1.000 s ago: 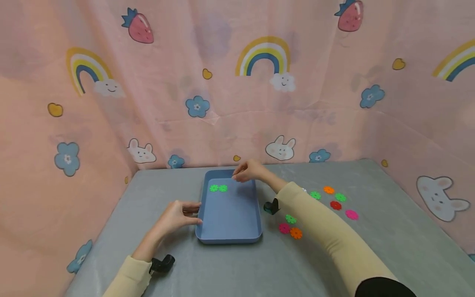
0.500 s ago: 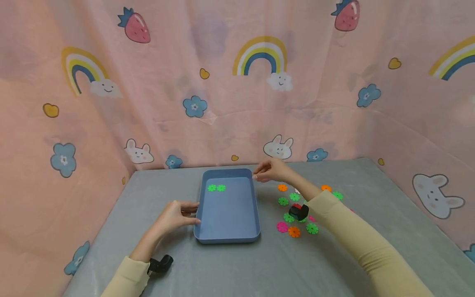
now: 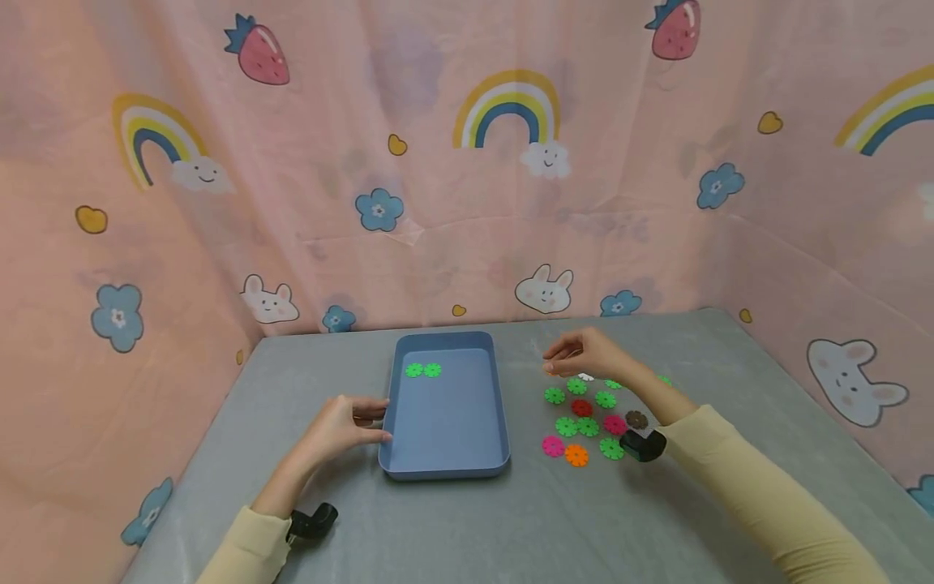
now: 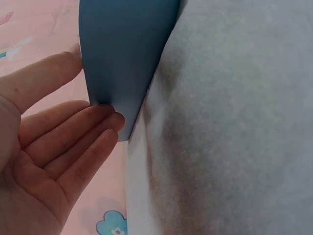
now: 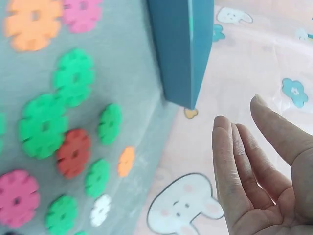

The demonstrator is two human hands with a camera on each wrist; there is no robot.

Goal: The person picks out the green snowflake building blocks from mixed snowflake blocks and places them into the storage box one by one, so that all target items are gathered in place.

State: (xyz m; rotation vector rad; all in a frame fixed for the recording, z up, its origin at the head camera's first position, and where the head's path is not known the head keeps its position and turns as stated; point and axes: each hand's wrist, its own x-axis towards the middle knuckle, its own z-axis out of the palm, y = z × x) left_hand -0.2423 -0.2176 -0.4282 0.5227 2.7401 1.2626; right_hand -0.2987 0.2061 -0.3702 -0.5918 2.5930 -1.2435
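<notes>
A blue tray (image 3: 503,422) lies on the grey table with two green flower discs (image 3: 423,370) in its far left corner. My left hand (image 3: 372,422) touches the tray's left wall (image 4: 122,49) with straight fingers. My right hand (image 3: 562,361) hovers just above the far end of a scatter of flower discs right of the tray: green (image 3: 554,396), red (image 3: 581,407), pink (image 3: 552,445), orange (image 3: 576,455), brown (image 3: 636,419), white (image 3: 585,377). In the right wrist view the hand (image 5: 239,112) is relaxed and holds nothing, with the tray's corner (image 5: 181,44) and discs (image 5: 44,125) beyond it.
Pink cartoon-print curtains (image 3: 467,203) close in the table (image 3: 467,519) at the back and both sides. Black wrist-camera mounts sit at my right wrist (image 3: 642,444) and left wrist (image 3: 314,519). Bare grey table lies in front of the tray.
My right hand has moved from the tray's far edge rightwards to above the scattered discs. The left hand has stayed at the tray's left wall.
</notes>
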